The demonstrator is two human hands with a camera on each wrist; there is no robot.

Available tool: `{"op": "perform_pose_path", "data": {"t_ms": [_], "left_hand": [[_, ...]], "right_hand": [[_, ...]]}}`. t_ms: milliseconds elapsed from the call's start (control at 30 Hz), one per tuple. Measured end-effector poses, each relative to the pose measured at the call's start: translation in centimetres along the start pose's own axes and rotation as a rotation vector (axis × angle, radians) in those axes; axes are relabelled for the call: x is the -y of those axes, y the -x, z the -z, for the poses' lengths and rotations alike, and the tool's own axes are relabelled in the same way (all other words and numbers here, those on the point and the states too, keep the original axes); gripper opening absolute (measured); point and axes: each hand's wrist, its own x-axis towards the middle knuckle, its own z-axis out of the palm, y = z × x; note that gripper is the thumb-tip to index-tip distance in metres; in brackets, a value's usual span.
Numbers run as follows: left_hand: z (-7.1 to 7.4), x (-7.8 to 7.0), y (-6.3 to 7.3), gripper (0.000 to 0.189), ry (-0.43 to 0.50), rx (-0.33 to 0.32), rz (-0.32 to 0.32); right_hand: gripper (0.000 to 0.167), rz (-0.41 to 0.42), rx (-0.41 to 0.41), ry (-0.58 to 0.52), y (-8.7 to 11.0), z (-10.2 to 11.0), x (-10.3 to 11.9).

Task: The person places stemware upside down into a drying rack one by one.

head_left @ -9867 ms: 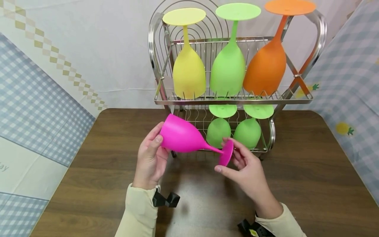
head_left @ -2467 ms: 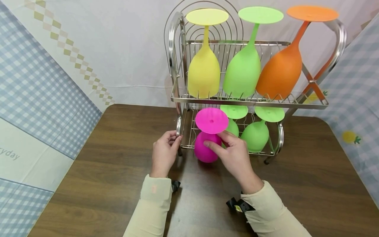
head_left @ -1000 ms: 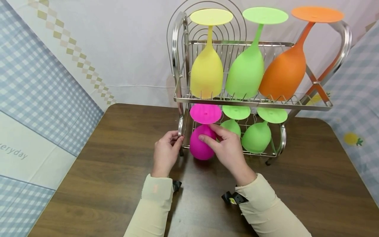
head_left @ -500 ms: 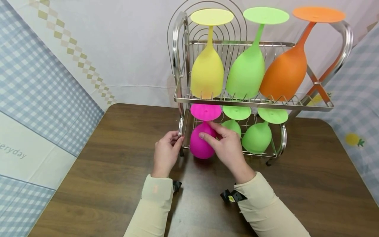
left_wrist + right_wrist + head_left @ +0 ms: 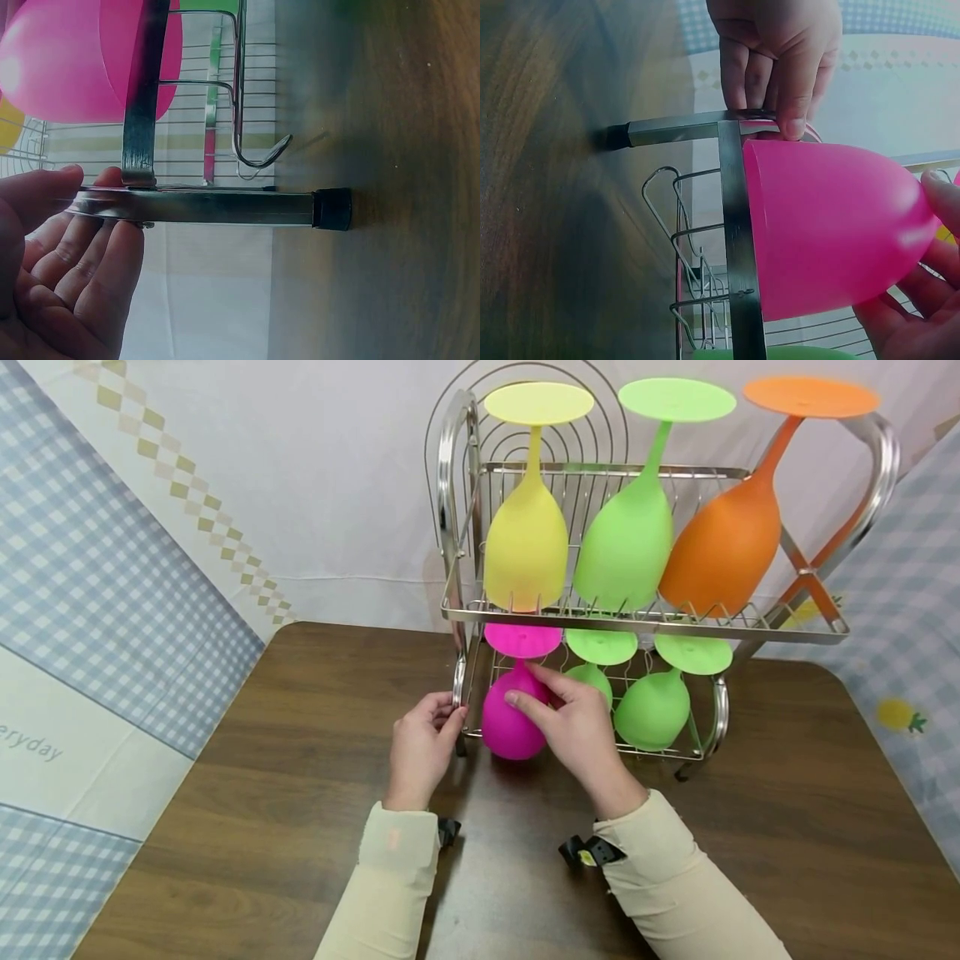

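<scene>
A pink goblet (image 5: 512,725) stands upside down at the left of the lower tier of a two-tier metal dish rack (image 5: 645,625), its foot partly behind the upper tier's front rail. My right hand (image 5: 583,735) pinches it, thumb on the bowl and forefinger by the stem. In the right wrist view, the goblet's rim (image 5: 754,225) lies right along the lower tier's front bar. My left hand (image 5: 422,752) grips the left front leg of the rack, thumb on one side and fingers on the other; in the left wrist view that leg (image 5: 232,206) ends in a black cap.
Two green goblets (image 5: 652,710) stand inverted right of the pink one on the lower tier. Above, yellow (image 5: 527,543), light green (image 5: 624,543) and orange (image 5: 722,547) goblets are inverted, the orange one leaning. The rack stands on a brown wooden table (image 5: 300,760).
The pink goblet, earlier held sideways in both hands, is now inverted on the rack. My left hand went to the rack's leg. Lately the goblet has edged slightly back.
</scene>
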Motion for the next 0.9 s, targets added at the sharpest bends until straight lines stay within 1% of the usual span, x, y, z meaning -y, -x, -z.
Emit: {"op": "perform_pose_path", "data": {"t_ms": [267,433,900], "left_hand": [[0.0,-0.1,0.0,0.022,0.027,0.006,0.000],[0.1,0.0,0.0,0.022,0.029,0.006,-0.003],[0.1,0.0,0.0,0.022,0.035,0.008,0.008]], "right_hand": [[0.052,-0.036,-0.002,0.010,-0.4,0.1,0.0],[0.052,-0.034,-0.009,0.038,-0.6,0.0,0.1],[0.054,-0.043,-0.019,0.062,-1.5,-0.5,0.1]]}}
